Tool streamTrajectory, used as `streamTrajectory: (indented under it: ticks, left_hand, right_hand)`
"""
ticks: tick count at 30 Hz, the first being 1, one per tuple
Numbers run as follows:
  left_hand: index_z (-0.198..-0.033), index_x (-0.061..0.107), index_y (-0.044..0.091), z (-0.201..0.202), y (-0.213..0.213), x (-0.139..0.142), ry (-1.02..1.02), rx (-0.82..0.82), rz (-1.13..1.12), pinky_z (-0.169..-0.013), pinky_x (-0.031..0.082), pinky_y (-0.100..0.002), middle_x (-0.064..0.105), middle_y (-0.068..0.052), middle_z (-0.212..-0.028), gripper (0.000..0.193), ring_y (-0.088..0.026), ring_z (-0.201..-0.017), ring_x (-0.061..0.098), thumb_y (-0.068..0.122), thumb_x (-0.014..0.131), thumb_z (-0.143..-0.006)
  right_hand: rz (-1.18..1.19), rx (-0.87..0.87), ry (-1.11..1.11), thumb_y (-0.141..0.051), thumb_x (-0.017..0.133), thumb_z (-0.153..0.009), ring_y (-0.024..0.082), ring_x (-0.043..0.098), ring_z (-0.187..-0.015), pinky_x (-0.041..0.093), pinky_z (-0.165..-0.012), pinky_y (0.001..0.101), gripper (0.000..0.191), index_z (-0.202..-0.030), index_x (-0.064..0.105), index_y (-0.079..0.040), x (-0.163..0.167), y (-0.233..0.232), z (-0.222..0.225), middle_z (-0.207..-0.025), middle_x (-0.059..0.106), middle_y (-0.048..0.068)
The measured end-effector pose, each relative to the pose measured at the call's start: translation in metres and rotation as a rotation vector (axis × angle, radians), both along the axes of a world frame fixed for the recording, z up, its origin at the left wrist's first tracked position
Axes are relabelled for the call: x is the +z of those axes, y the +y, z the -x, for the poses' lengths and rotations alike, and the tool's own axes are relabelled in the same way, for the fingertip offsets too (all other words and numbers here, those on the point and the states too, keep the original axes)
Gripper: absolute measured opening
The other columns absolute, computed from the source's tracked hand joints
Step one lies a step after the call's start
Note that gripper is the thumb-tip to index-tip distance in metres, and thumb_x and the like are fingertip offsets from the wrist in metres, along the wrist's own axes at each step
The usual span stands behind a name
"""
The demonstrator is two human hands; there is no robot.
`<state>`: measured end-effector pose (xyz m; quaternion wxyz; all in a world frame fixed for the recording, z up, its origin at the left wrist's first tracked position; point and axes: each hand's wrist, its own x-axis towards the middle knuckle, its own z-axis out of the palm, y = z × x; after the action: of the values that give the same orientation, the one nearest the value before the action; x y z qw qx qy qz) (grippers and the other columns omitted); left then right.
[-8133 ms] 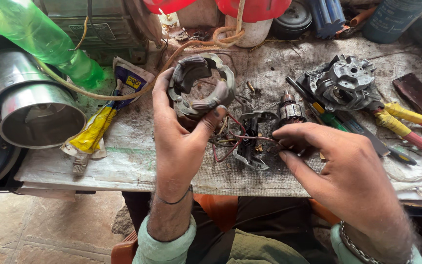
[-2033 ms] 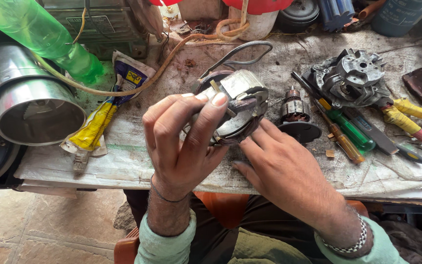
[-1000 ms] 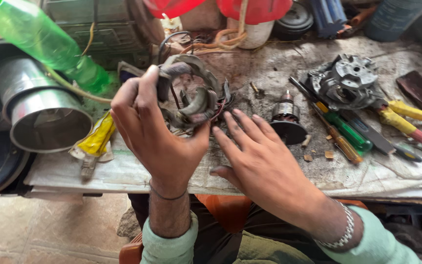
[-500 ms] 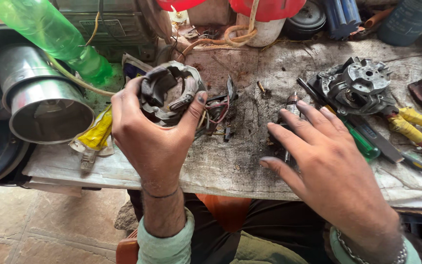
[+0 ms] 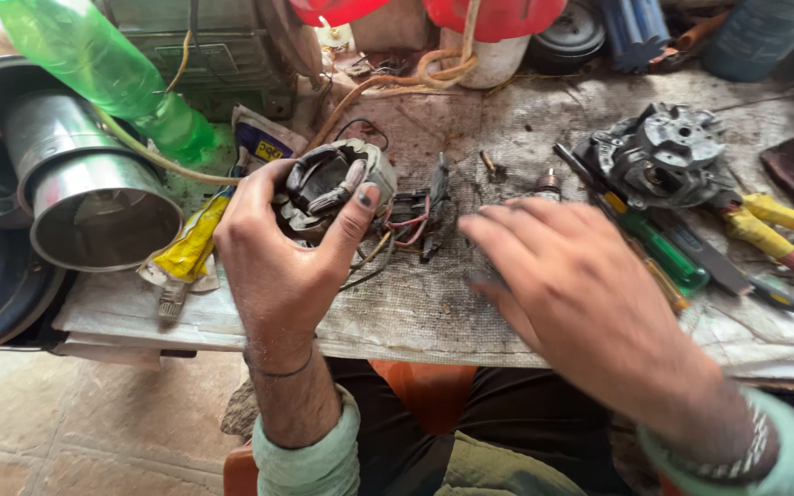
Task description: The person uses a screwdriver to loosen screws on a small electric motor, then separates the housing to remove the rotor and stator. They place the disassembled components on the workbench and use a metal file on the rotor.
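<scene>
free: bench front strip [image 5: 415, 317] | blocked right: screwdrivers [image 5: 663, 253], pliers [image 5: 783, 234]

Left hand [image 5: 277, 262] curls up w/ thumb out, gripping. Right hand [image 5: 581, 285] is flat, fingers [image 5: 498, 230] spread, palm down.

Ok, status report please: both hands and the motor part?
Left hand grips motor stator. Right hand open, over bench by rotor. Loose wires between them.

The bottle [image 5: 94, 73] is bright green; the tube [image 5: 193, 246] beside it is yellow. Pliers [image 5: 774, 225] have yellow-and-red handles, a screwdriver [image 5: 663, 253] green. The motor winding [image 5: 328, 184] looks dull grey, perhaps.
</scene>
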<state>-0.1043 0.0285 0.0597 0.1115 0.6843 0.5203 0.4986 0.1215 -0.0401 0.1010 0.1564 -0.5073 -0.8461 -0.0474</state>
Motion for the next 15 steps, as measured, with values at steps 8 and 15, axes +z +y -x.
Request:
streamTrajectory:
  ticks: [8,15]
  left_hand:
    - [-0.113,0.067,-0.004,-0.003,0.000,-0.002,-0.051,-0.038,-0.049,-0.088,0.055,-0.041,0.071,-0.016,-0.103,0.059,-0.030,-0.097,0.072,0.043,0.090,-0.085]
    - [-0.115,0.067,-0.004,-0.005,-0.003,-0.002,-0.057,-0.061,-0.075,-0.091,0.054,-0.041,0.070,-0.016,-0.106,0.061,-0.030,-0.100,0.071,0.043,0.090,-0.084]
  right_hand:
    - [0.169,-0.032,-0.229,-0.042,0.067,-0.093,0.034,0.061,-0.110,0.046,-0.093,0.0474,0.080,-0.148,0.040,0.009,0.005,0.052,-0.012,-0.111,0.071,0.018]
    - [0.386,-0.003,-0.022,-0.039,0.072,-0.090,0.037,0.061,-0.116,0.047,-0.098,0.0487,0.055,-0.129,0.061,-0.002,-0.009,0.099,-0.007,-0.117,0.071,0.018]
